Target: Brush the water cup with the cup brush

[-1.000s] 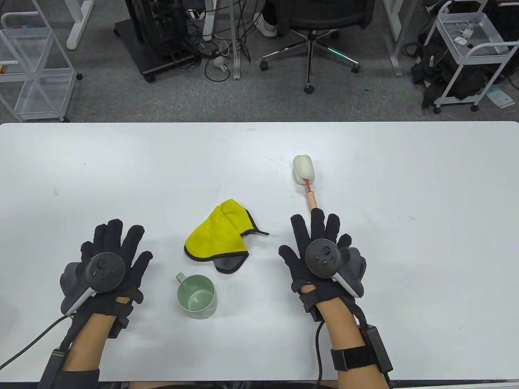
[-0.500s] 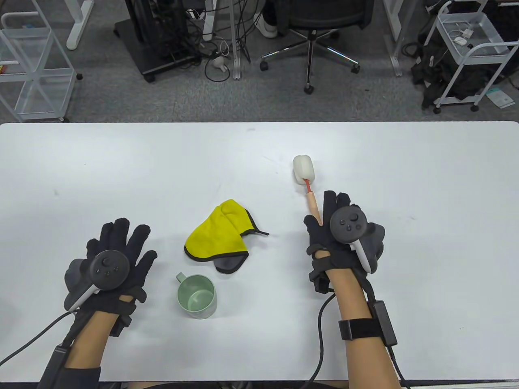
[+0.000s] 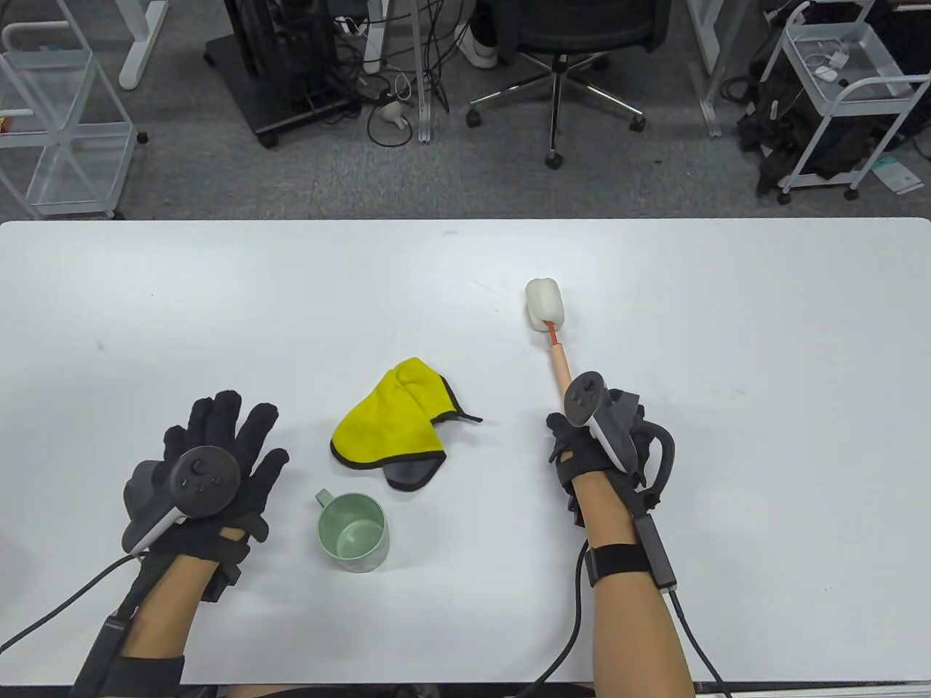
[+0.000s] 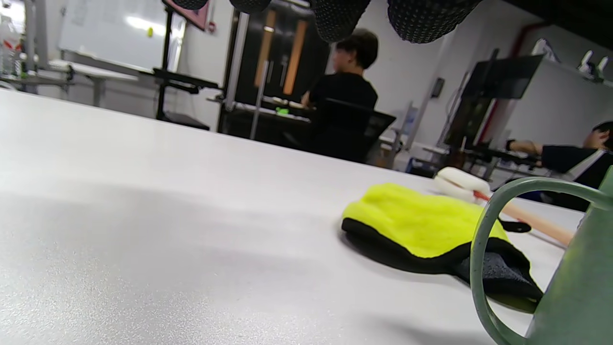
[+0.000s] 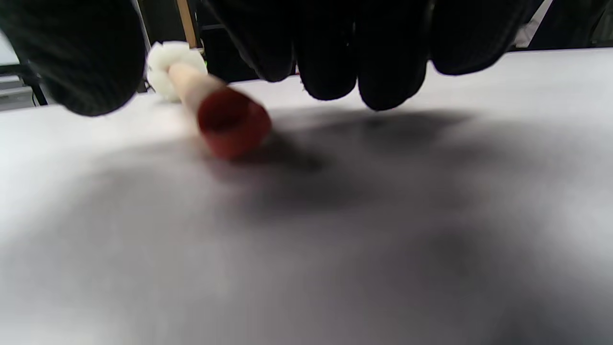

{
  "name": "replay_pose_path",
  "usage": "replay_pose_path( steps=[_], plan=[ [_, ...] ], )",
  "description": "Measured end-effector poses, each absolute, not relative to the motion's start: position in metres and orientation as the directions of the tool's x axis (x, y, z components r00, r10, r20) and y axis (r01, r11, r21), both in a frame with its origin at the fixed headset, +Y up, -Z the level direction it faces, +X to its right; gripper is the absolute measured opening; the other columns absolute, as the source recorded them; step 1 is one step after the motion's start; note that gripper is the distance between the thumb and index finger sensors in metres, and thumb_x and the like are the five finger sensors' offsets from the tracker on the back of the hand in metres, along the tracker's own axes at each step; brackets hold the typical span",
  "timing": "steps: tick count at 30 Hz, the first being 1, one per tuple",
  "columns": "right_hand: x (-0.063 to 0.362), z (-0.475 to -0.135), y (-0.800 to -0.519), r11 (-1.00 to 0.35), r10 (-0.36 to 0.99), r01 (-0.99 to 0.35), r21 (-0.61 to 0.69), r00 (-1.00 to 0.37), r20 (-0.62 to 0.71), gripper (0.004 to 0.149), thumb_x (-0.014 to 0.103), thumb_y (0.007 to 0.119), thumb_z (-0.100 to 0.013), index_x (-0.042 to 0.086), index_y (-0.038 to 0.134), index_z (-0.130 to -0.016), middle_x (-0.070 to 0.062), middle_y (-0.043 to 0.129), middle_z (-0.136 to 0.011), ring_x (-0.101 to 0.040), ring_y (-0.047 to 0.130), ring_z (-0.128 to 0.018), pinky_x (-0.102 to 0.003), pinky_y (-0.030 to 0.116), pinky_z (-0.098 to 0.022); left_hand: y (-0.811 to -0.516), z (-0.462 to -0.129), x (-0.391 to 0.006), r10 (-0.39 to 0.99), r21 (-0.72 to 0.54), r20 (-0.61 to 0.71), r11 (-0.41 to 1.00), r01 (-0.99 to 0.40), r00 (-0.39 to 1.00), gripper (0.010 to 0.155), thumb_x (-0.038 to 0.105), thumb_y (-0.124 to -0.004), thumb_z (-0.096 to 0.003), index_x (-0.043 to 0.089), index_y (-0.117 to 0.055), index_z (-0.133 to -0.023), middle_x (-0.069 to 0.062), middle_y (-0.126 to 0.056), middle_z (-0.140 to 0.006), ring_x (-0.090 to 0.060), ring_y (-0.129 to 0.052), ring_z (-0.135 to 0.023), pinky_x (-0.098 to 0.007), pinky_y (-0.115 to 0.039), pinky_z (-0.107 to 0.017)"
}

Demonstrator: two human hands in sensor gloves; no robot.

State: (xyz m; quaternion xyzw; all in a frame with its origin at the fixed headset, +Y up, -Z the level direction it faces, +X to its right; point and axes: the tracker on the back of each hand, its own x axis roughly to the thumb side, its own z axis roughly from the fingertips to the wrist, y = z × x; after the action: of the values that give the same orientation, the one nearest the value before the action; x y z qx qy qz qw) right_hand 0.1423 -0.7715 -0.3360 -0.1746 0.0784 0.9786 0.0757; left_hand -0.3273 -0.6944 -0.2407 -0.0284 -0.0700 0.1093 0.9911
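A green water cup (image 3: 353, 532) stands upright on the white table (image 3: 218, 305), its handle toward the far left; it also shows in the left wrist view (image 4: 579, 287). The cup brush (image 3: 559, 361) lies flat, its white sponge head (image 3: 544, 304) pointing away. My right hand (image 3: 604, 436) arches over the handle's near end. In the right wrist view the red handle tip (image 5: 233, 122) rests on the table between thumb (image 5: 81, 62) and fingers (image 5: 383, 62), with no clear contact. My left hand (image 3: 222, 436) is spread open, empty, left of the cup.
A yellow cloth with black trim (image 3: 393, 414) lies crumpled between the cup and the brush, just beyond the cup; it shows in the left wrist view (image 4: 421, 220). An office chair (image 3: 560, 43) and wire carts (image 3: 836, 80) stand beyond the table's far edge.
My right hand moved forward along the brush handle, then turned thumb-side up and curled down over its near end. My left hand drifted slightly forward and right. Cup, cloth and brush stayed still.
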Motion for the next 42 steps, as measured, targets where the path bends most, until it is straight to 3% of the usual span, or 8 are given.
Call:
replay_pose_path(
  steps=[3,10,15,19,24,29,33,42],
  plan=[
    [0.139,-0.337,-0.773,-0.988,-0.005,-0.047,0.146,-0.942,-0.334,0.075,0.061,0.083,-0.039,0.016,0.068,-0.097,-0.018,0.072,-0.099,-0.048,0.08,-0.077,-0.068,0.065,-0.058,-0.696,-0.242,-0.327,0.222,-0.085,0.134,0.974,-0.212,0.966,0.067,0.061,-0.054,-0.064,0.036,-0.032,-0.123,-0.01,-0.015,-0.128,-0.048,-0.02,-0.119,-0.074,-0.021,-0.079],
    [0.132,-0.338,-0.772,-0.987,0.021,-0.074,0.143,-0.94,-0.341,0.055,0.05,0.084,-0.041,0.014,0.08,-0.082,-0.017,0.087,-0.077,-0.038,0.091,-0.057,-0.065,0.074,-0.047,-0.696,-0.242,-0.327,0.225,-0.089,0.135,0.973,-0.214,0.965,0.067,0.061,-0.054,-0.064,0.036,-0.033,-0.122,-0.01,-0.016,-0.128,-0.048,-0.021,-0.119,-0.074,-0.021,-0.079],
    [0.135,-0.337,-0.773,-0.987,0.053,-0.105,0.125,-0.93,-0.363,0.054,0.047,0.086,-0.041,0.01,0.081,-0.079,-0.018,0.09,-0.071,-0.035,0.093,-0.051,-0.063,0.077,-0.043,-0.697,-0.241,-0.327,0.231,-0.095,0.134,0.971,-0.219,0.964,0.067,0.061,-0.055,-0.064,0.036,-0.033,-0.123,-0.01,-0.016,-0.128,-0.048,-0.022,-0.119,-0.074,-0.021,-0.079],
    [0.144,-0.334,-0.77,-0.97,0.162,-0.222,0.095,-0.89,-0.427,0.054,0.047,0.086,-0.042,0.008,0.081,-0.078,-0.019,0.091,-0.068,-0.032,0.095,-0.045,-0.06,0.08,-0.039,-0.696,-0.242,-0.329,0.254,-0.091,0.135,0.966,-0.243,0.958,0.067,0.061,-0.055,-0.0641,0.035,-0.034,-0.123,-0.01,-0.017,-0.128,-0.048,-0.024,-0.119,-0.074,-0.021,-0.079],
    [0.163,-0.326,-0.764,-0.848,0.474,-0.528,-0.045,-0.717,-0.512,0.055,0.045,0.085,-0.043,0.003,0.078,-0.078,-0.021,0.091,-0.065,-0.031,0.098,-0.04,-0.058,0.083,-0.033,-0.695,-0.241,-0.333,0.264,-0.091,0.129,0.963,-0.254,0.956,0.067,0.061,-0.055,-0.0641,0.035,-0.034,-0.123,-0.01,-0.018,-0.128,-0.048,-0.025,-0.119,-0.074,-0.022,-0.079],
    [0.176,-0.314,-0.758,-0.591,0.747,-0.783,-0.192,-0.442,-0.497,0.055,0.041,0.084,-0.043,0.001,0.075,-0.08,-0.023,0.09,-0.066,-0.032,0.1,-0.037,-0.058,0.084,-0.031,-0.694,-0.239,-0.335,0.279,-0.09,0.123,0.959,-0.269,0.952,0.067,0.061,-0.055,-0.0641,0.035,-0.035,-0.123,-0.01,-0.02,-0.128,-0.048,-0.027,-0.119,-0.073,-0.022,-0.079],
    [0.177,-0.303,-0.761,-0.239,0.892,-0.936,-0.257,-0.106,-0.44,0.055,0.039,0.081,-0.044,0.001,0.072,-0.082,-0.024,0.089,-0.066,-0.032,0.1,-0.037,-0.058,0.084,-0.03,-0.694,-0.238,-0.336,0.289,-0.091,0.119,0.956,-0.28,0.95,0.067,0.061,-0.055,-0.0641,0.034,-0.035,-0.123,-0.01,-0.021,-0.129,-0.048,-0.028,-0.119,-0.073,-0.023,-0.079],
    [0.156,-0.301,-0.758,0.419,0.882,-0.901,-0.111,0.433,-0.184,0.054,0.033,0.07,-0.047,0.004,0.06,-0.091,-0.02,0.081,-0.075,-0.03,0.094,-0.047,-0.058,0.081,-0.039,-0.696,-0.237,-0.334,0.287,-0.115,0.14,0.955,-0.273,0.948,0.067,0.06,-0.055,-0.0642,0.033,-0.037,-0.122,-0.01,-0.027,-0.128,-0.047,-0.036,-0.119,-0.073,-0.024,-0.08]
  ],
)
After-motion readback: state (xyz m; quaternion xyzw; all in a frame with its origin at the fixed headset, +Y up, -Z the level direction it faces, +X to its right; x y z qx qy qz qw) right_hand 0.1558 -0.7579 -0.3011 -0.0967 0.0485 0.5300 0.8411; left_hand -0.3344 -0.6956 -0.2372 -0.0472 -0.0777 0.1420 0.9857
